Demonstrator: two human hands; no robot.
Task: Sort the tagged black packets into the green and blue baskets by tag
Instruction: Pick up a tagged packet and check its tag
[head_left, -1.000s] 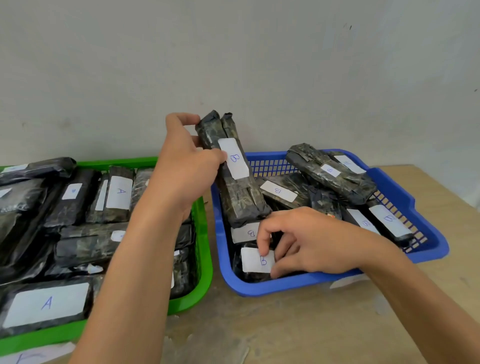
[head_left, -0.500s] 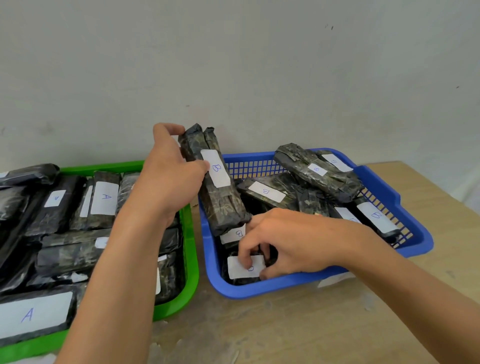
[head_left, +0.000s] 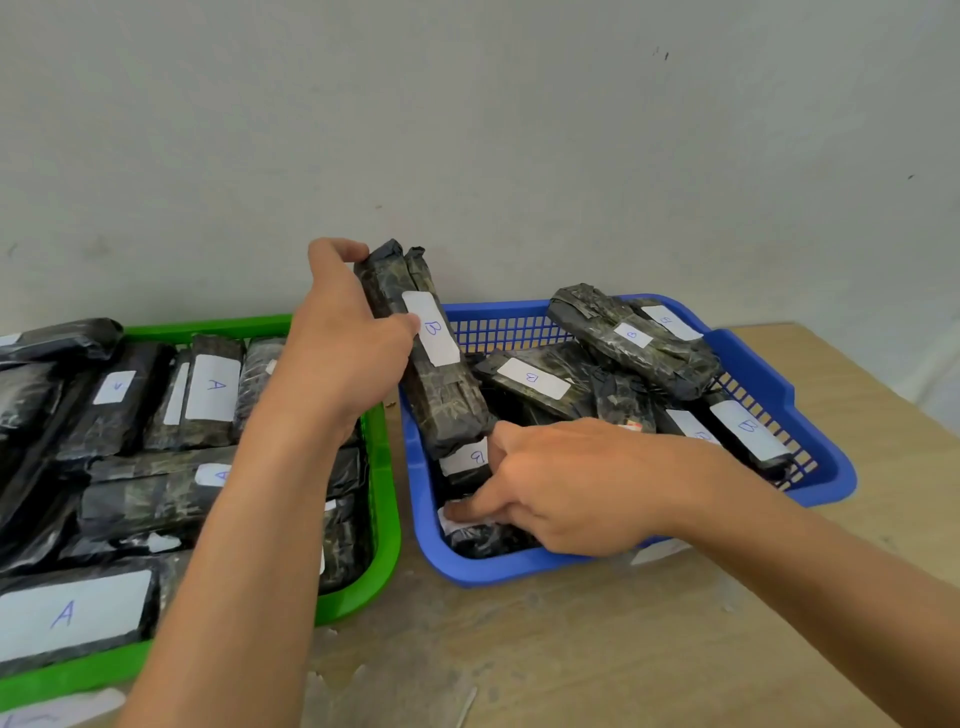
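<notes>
My left hand (head_left: 343, 358) grips a black packet (head_left: 441, 395) tagged B near its top. It holds the packet tilted, with the lower end down inside the blue basket (head_left: 519, 569), by the left wall. My right hand (head_left: 566, 488) curls down over a front packet (head_left: 488, 538) in the basket's near left corner, thumb on its white tag, seemingly pinching it.

To do this well, I judge I should slide the front packet aside for room. Then I lay the B packet flat, tag up, and release only once it rests.

Counted: two baskets, the blue one and a green basket (head_left: 387, 499), side by side on the table (head_left: 623, 649). Blue holds about seven tagged packets besides the held one. Green shows at least six, reading A where legible. Others may be hidden.
</notes>
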